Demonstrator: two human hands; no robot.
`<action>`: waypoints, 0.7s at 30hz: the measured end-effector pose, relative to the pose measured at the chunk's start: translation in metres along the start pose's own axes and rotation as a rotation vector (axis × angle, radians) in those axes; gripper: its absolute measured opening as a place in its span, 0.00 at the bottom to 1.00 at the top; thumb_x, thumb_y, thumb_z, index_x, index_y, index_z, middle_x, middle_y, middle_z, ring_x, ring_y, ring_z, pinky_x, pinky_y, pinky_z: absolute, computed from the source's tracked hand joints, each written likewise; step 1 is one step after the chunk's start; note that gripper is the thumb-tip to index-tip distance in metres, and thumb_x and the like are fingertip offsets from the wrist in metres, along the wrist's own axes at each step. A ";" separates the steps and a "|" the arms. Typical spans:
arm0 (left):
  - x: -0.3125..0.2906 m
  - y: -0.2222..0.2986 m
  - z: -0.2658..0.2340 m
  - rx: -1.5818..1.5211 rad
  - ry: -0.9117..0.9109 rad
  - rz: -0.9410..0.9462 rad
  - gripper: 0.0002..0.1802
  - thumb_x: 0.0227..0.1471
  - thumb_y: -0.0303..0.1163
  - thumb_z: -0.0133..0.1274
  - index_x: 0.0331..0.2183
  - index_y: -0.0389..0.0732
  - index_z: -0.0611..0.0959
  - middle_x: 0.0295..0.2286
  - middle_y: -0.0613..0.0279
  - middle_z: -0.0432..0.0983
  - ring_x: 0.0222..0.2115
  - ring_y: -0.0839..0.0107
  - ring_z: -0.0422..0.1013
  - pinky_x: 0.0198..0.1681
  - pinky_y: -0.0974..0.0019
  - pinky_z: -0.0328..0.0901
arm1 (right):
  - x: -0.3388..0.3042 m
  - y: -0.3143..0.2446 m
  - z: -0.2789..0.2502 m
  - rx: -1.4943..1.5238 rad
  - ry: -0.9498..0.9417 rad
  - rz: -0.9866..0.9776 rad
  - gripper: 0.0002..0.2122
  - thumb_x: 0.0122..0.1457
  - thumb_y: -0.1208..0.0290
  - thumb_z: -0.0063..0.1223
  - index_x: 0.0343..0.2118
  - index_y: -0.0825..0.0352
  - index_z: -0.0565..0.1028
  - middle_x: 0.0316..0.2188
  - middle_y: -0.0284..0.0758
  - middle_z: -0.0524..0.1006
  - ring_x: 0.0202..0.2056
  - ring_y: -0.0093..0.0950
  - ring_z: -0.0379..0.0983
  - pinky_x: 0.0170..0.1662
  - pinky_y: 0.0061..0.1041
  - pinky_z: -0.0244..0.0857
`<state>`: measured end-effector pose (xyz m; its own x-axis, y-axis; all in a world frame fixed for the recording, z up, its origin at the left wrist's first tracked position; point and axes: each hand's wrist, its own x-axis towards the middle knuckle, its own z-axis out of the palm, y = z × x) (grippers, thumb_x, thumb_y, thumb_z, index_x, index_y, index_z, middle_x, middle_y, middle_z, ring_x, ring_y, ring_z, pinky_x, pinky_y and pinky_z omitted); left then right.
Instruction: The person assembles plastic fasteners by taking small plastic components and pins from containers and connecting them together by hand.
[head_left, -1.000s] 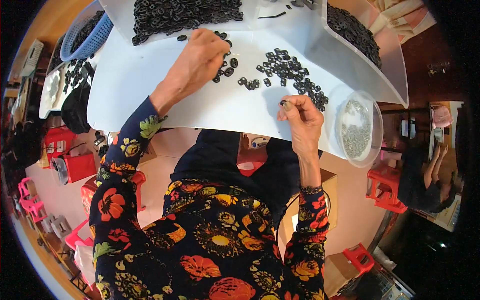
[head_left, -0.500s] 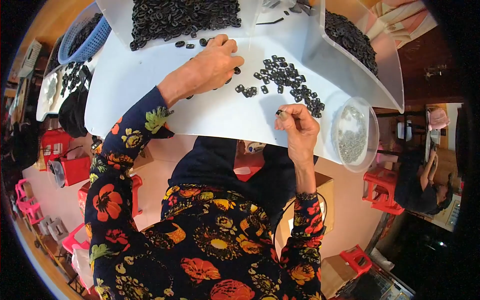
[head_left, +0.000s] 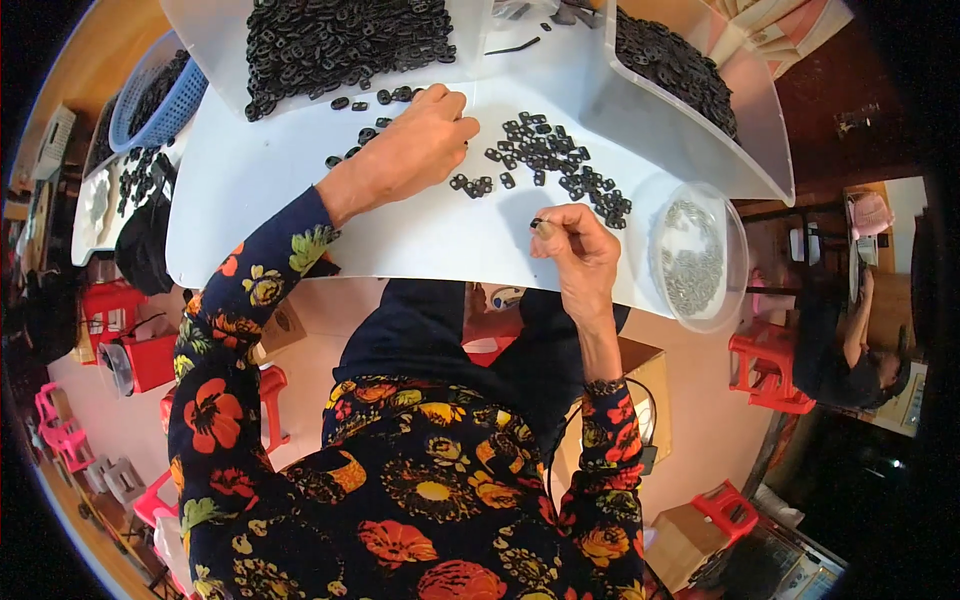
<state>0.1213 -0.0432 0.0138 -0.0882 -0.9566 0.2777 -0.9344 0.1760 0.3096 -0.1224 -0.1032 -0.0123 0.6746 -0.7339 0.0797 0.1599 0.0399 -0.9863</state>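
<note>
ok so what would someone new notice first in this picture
Probably the bright floral top filling the lower middle, vivid below the white table. Next, the mass of black pieces in the clear bin at upper left of centre. Then the right hand, pinching a small dark piece over the table's near side.

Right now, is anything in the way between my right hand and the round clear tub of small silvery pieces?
Nothing visible is. Between your right hand and the round clear tub, only white tabletop shows. The loose black pieces lie beyond the hand, off that line.
</note>
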 end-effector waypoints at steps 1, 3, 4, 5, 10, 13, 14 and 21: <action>0.001 0.007 -0.003 -0.070 0.047 -0.030 0.07 0.44 0.24 0.53 0.30 0.34 0.75 0.27 0.57 0.66 0.34 0.62 0.64 0.38 0.62 0.63 | -0.001 -0.001 -0.001 0.008 -0.003 0.008 0.04 0.56 0.77 0.54 0.32 0.71 0.73 0.26 0.29 0.74 0.26 0.15 0.67 0.32 0.15 0.64; 0.004 0.026 -0.006 -0.328 0.031 -0.175 0.07 0.46 0.25 0.52 0.30 0.34 0.76 0.25 0.60 0.67 0.31 0.67 0.65 0.35 0.66 0.62 | -0.002 -0.004 0.000 0.032 -0.006 0.006 0.04 0.57 0.77 0.54 0.32 0.71 0.72 0.27 0.30 0.74 0.26 0.16 0.68 0.32 0.15 0.65; 0.004 0.034 -0.006 -0.583 0.014 -0.332 0.06 0.48 0.27 0.52 0.30 0.34 0.76 0.23 0.64 0.69 0.28 0.73 0.66 0.33 0.69 0.62 | -0.002 -0.004 0.000 0.057 -0.019 0.007 0.04 0.57 0.77 0.54 0.32 0.71 0.72 0.29 0.30 0.74 0.27 0.16 0.68 0.33 0.16 0.65; 0.003 0.039 -0.002 -0.586 0.009 -0.324 0.06 0.48 0.27 0.52 0.30 0.34 0.76 0.23 0.64 0.69 0.28 0.73 0.66 0.33 0.69 0.62 | -0.002 -0.004 0.000 0.056 -0.010 0.005 0.04 0.57 0.77 0.54 0.32 0.71 0.72 0.29 0.30 0.74 0.27 0.16 0.68 0.33 0.16 0.65; -0.001 0.066 0.025 -1.230 0.024 -0.499 0.08 0.52 0.29 0.48 0.29 0.35 0.77 0.24 0.68 0.73 0.25 0.80 0.66 0.30 0.74 0.62 | 0.000 -0.005 -0.001 0.109 -0.053 -0.046 0.05 0.58 0.75 0.53 0.33 0.70 0.72 0.32 0.32 0.74 0.31 0.19 0.72 0.35 0.18 0.67; -0.001 0.074 0.028 -1.319 -0.023 -0.541 0.08 0.52 0.29 0.47 0.28 0.35 0.77 0.24 0.66 0.74 0.26 0.79 0.68 0.32 0.74 0.63 | 0.002 -0.001 -0.002 0.135 -0.018 -0.056 0.06 0.58 0.74 0.53 0.33 0.71 0.72 0.31 0.32 0.75 0.31 0.20 0.73 0.36 0.19 0.68; -0.002 0.076 0.029 -1.363 -0.038 -0.566 0.08 0.53 0.30 0.48 0.28 0.35 0.77 0.24 0.65 0.74 0.26 0.78 0.68 0.32 0.74 0.63 | 0.003 0.002 -0.004 0.162 0.014 -0.065 0.05 0.58 0.74 0.53 0.34 0.71 0.72 0.31 0.32 0.75 0.31 0.20 0.73 0.36 0.19 0.68; -0.006 0.079 0.034 -1.829 -0.018 -0.650 0.08 0.56 0.29 0.47 0.30 0.34 0.77 0.22 0.61 0.72 0.25 0.72 0.67 0.32 0.70 0.62 | 0.001 0.010 -0.007 0.173 0.080 -0.088 0.06 0.56 0.79 0.55 0.37 0.71 0.74 0.27 0.30 0.75 0.27 0.17 0.69 0.32 0.16 0.66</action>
<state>0.0365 -0.0316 0.0060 0.0548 -0.9651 -0.2562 0.6113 -0.1705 0.7728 -0.1256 -0.1084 -0.0232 0.5940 -0.7910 0.1464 0.3419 0.0835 -0.9360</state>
